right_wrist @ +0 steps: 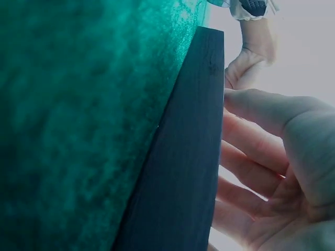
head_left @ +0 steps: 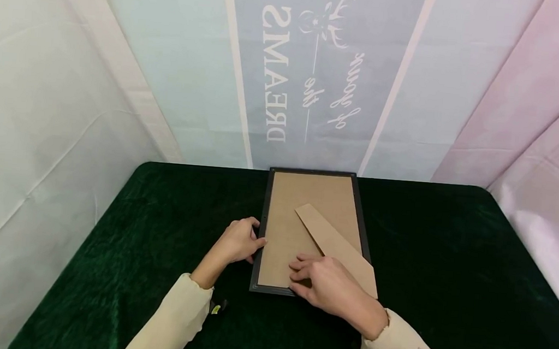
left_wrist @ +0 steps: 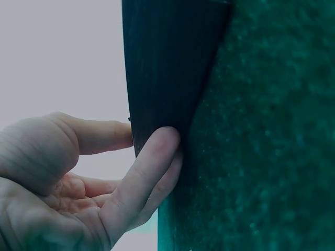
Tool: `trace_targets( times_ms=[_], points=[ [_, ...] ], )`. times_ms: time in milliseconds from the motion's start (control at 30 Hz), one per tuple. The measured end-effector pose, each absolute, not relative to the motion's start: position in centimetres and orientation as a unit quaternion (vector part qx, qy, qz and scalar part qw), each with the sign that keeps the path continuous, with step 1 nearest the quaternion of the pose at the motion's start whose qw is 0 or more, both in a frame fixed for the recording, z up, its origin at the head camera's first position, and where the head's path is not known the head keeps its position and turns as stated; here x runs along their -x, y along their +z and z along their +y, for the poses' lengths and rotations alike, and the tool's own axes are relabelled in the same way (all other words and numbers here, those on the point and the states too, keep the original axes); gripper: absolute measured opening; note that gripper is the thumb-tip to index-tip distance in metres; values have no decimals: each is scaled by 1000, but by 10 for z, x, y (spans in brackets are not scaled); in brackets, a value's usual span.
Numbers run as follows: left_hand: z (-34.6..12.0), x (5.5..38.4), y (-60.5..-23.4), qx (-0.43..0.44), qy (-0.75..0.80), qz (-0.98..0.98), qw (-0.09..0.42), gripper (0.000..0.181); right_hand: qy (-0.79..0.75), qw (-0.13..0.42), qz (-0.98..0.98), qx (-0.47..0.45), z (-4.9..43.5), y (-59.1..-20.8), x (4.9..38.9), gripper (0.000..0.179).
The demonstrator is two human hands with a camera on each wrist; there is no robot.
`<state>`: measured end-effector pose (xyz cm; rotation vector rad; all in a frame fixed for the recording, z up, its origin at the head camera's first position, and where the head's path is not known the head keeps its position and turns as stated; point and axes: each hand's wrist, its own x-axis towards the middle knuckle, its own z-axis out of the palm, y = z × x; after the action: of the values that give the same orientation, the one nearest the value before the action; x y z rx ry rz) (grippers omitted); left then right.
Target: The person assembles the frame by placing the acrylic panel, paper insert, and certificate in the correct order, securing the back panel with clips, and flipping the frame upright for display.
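Observation:
A black picture frame [head_left: 255,268] lies back side up on the table, with its brown backing board [head_left: 315,191] showing. A flat brown stand leg [head_left: 335,239] runs diagonally across the board toward the lower right corner. My left hand [head_left: 240,240] pinches the frame's left edge, thumb on top; in the left wrist view the fingers lie against the black side [left_wrist: 167,63]. Over the lower part of the board is my right hand [head_left: 330,285], its fingers loosely bent and the thumb at the near edge. The right wrist view shows that thumb right at the frame's rim [right_wrist: 183,146].
Dark green velvety cloth [head_left: 450,264] covers the table around the frame. Behind the far edge hangs a pale curtain [head_left: 315,89] with mirrored lettering, and white cloth [head_left: 40,150] hangs on the left. A small dark item with a yellow-green patch [head_left: 216,308] is by the left cuff.

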<state>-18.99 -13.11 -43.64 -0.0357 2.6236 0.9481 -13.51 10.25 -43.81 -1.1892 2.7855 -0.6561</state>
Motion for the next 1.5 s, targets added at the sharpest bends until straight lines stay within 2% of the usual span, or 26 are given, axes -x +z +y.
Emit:
trace_targets(
  times_ms=[433, 733, 967, 1300, 1500],
  points=[
    [-131, 191, -440, 2, 355, 918, 179, 49, -216, 32, 915, 339, 93, -434, 133, 13],
    [-131, 193, -440, 13, 365, 913, 184, 45, -176, 23, 920, 350, 88, -424, 140, 9],
    [-140, 193, -447, 6, 438, 877, 197, 44, -232, 75, 913, 327, 94, -425, 140, 6],
    [-163, 201, -446, -38, 481, 843, 240, 53, -235, 88, 909, 334, 95, -426, 143, 9],
    [-166, 203, -448, -50, 485, 838, 246, 58, -239, 91, 906, 338, 97, -427, 144, 8]
  ],
)
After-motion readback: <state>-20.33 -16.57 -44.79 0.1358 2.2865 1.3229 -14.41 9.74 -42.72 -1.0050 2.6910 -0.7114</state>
